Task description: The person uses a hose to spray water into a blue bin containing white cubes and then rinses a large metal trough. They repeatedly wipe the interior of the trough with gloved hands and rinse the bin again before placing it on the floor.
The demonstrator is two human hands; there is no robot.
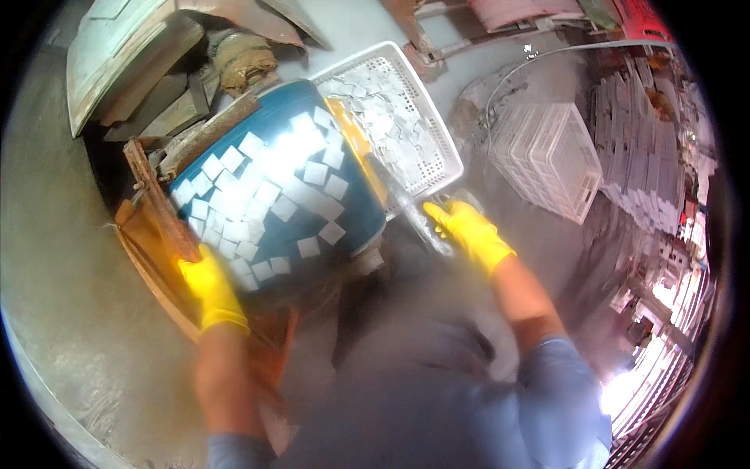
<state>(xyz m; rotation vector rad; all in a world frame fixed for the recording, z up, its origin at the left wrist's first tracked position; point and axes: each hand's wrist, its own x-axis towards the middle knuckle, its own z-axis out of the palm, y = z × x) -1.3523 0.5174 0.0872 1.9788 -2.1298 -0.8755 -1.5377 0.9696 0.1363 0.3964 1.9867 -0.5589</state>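
Note:
White square tiles point(285, 208) lie scattered on a blue-green belt point(355, 223) in front of me, some overlapping, with glare over the upper middle. At the belt's lower left, my left hand point(212, 295) in a yellow rubber glove is closed around the lower end of a rusty bar point(160, 199). On the other side, my right hand point(473, 234), also in a yellow glove, is beside a strip wrapped in clear plastic point(422, 221). Its fingers are bent and apart, with nothing visible between them. Whether they touch the strip is hard to tell.
A white perforated basket point(447, 148) holding many white pieces stands beyond the belt, next to a yellow edge strip point(361, 148). Stacked white crates point(547, 152) and piled flat slabs point(641, 148) stand to the right. Worn boards point(168, 70) are heaped at the upper left.

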